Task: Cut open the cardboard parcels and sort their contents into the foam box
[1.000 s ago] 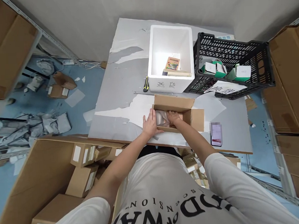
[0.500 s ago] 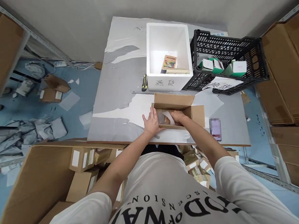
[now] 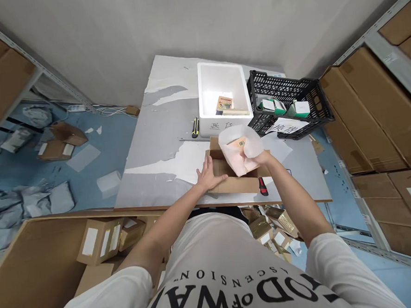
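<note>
My right hand (image 3: 263, 158) grips a white foam sheet (image 3: 251, 137) loosely wrapped about a flat orange-pink package with a barcode (image 3: 240, 143). It is held over an open cardboard box (image 3: 237, 185), hiding part of the box's inside and back flap. What exactly the package is, I cannot tell. At the box's left front corner rests my left hand (image 3: 208, 176), its fingers stretched out along the side and its thumb over the front wall. Just right of the box's front lies a red and black utility knife (image 3: 262, 186).
Behind the box stand a white foam bin (image 3: 226, 125) holding books and a black plastic crate (image 3: 288, 84) with green-white boxes. A yellow-black utility knife (image 3: 195, 126) lies beside the bin. A large carton (image 3: 41, 266) of parcels sits below the table; shelves of cartons (image 3: 384, 120) stand right.
My right hand has come up out of the box with the foam-wrapped package. The left hand stays at the box corner. The red and black knife now shows, and my view has tilted upward.
</note>
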The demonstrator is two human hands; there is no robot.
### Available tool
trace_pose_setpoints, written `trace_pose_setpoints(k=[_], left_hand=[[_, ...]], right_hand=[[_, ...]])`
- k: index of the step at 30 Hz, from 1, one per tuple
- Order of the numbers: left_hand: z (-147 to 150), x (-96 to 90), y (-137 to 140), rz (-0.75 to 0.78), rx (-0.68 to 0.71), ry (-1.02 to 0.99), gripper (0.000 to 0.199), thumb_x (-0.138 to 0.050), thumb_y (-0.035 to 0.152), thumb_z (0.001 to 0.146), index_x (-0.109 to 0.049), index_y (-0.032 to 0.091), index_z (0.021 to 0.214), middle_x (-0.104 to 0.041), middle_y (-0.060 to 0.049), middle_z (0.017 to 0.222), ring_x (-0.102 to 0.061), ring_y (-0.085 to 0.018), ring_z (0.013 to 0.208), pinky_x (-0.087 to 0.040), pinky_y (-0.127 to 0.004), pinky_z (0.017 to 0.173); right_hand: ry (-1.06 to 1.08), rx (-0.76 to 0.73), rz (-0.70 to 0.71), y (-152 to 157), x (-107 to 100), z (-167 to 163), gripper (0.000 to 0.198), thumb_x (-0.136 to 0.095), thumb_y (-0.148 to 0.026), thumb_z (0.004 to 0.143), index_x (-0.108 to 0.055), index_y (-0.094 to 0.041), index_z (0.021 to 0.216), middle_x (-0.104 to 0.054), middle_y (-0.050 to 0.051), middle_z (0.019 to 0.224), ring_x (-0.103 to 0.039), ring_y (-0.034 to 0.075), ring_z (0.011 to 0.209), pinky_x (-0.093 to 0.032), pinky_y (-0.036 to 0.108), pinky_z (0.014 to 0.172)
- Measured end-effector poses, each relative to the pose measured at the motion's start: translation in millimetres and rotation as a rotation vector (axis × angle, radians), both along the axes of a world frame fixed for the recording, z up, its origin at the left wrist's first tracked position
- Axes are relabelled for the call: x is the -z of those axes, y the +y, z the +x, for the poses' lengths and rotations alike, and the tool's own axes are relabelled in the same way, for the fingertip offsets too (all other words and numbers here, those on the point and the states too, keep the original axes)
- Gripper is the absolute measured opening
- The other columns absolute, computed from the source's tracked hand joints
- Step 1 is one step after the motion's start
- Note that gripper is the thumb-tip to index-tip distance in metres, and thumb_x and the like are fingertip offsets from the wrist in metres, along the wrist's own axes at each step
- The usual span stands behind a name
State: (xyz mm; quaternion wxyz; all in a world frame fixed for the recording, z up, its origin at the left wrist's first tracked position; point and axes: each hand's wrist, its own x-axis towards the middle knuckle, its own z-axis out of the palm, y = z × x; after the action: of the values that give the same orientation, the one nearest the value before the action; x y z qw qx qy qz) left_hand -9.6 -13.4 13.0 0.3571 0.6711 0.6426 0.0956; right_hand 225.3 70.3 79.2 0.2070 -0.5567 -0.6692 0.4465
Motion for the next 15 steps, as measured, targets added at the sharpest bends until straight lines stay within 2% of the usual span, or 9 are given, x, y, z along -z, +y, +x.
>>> trace_pose_setpoints(k=[2, 4, 5, 7, 9, 11, 13, 15], left_hand=[[-4, -5.7, 2, 0.001, -0.063, -0.066, 0.102, -0.049, 0.070, 0.077, -0.005, 0.015, 0.151, -0.005, -0.021, 0.157, -0.005, -0.037, 0.145, -0.015, -0.066, 0.108], [-7, -15.9, 4, 0.069, -0.137, -0.195, 0.089, -0.046, 0.065, 0.082, -0.018, 0.015, 0.150, -0.010, -0.019, 0.157, -0.004, -0.035, 0.146, -0.013, -0.063, 0.111], [-8, -22.5, 4, 0.108, -0.163, -0.312, 0.085, -0.046, 0.064, 0.083, -0.024, 0.015, 0.148, -0.015, -0.019, 0.156, -0.008, -0.033, 0.146, -0.016, -0.059, 0.112], [-9, -37.1, 3, 0.109, -0.166, -0.642, 0.080, -0.052, 0.063, 0.080, -0.035, 0.016, 0.143, -0.033, -0.018, 0.151, -0.028, -0.032, 0.141, -0.028, -0.051, 0.111], [-8, -50.8, -2, -0.026, -0.148, -0.970, 0.077, -0.062, 0.062, 0.074, -0.048, 0.014, 0.133, -0.054, -0.018, 0.135, -0.050, -0.032, 0.125, -0.042, -0.046, 0.101], [-6, -61.0, -9, -0.191, -0.181, -1.175, 0.069, -0.070, 0.058, 0.070, -0.058, 0.012, 0.120, -0.067, -0.016, 0.116, -0.062, -0.031, 0.109, -0.049, -0.043, 0.092], [-6, -66.6, -16, -0.279, -0.259, -1.264, 0.059, -0.074, 0.053, 0.067, -0.064, 0.012, 0.109, -0.071, -0.014, 0.104, -0.066, -0.029, 0.100, -0.051, -0.042, 0.088], [-6, -68.4, -22, -0.325, -0.326, -1.298, 0.054, -0.077, 0.050, 0.065, -0.065, 0.013, 0.102, -0.072, -0.013, 0.100, -0.067, -0.028, 0.097, -0.051, -0.042, 0.087]], right_hand=[[0.126, 0.201, -0.096, -17, -3, -6, 0.042, -0.068, -0.044, 0.070, -0.060, -0.016, 0.101, -0.070, 0.012, 0.108, -0.066, 0.028, 0.095, -0.055, 0.046, 0.082], [0.214, 0.310, -0.166, -38, -3, -20, 0.049, -0.065, -0.046, 0.074, -0.057, -0.017, 0.112, -0.068, 0.013, 0.113, -0.067, 0.027, 0.097, -0.055, 0.046, 0.083], [0.247, 0.338, -0.180, -49, -2, -28, 0.053, -0.064, -0.048, 0.075, -0.055, -0.017, 0.117, -0.068, 0.014, 0.115, -0.067, 0.027, 0.098, -0.055, 0.047, 0.085], [0.305, 0.361, -0.167, -68, 0, -43, 0.060, -0.061, -0.052, 0.077, -0.052, -0.019, 0.126, -0.067, 0.013, 0.116, -0.065, 0.027, 0.103, -0.054, 0.047, 0.088], [0.330, 0.358, -0.146, -83, 1, -54, 0.064, -0.058, -0.057, 0.078, -0.049, -0.021, 0.130, -0.067, 0.012, 0.115, -0.063, 0.028, 0.107, -0.052, 0.048, 0.091], [0.298, 0.358, -0.126, -89, 2, -56, 0.066, -0.053, -0.062, 0.080, -0.048, -0.022, 0.133, -0.067, 0.012, 0.115, -0.061, 0.028, 0.109, -0.052, 0.048, 0.092], [0.248, 0.392, -0.086, -91, 6, -49, 0.070, -0.047, -0.066, 0.081, -0.044, -0.022, 0.136, -0.066, 0.012, 0.117, -0.060, 0.029, 0.111, -0.052, 0.048, 0.092], [0.207, 0.407, 0.000, -92, 9, -35, 0.076, -0.038, -0.067, 0.085, -0.032, -0.019, 0.143, -0.060, 0.015, 0.126, -0.058, 0.029, 0.115, -0.051, 0.048, 0.092]])
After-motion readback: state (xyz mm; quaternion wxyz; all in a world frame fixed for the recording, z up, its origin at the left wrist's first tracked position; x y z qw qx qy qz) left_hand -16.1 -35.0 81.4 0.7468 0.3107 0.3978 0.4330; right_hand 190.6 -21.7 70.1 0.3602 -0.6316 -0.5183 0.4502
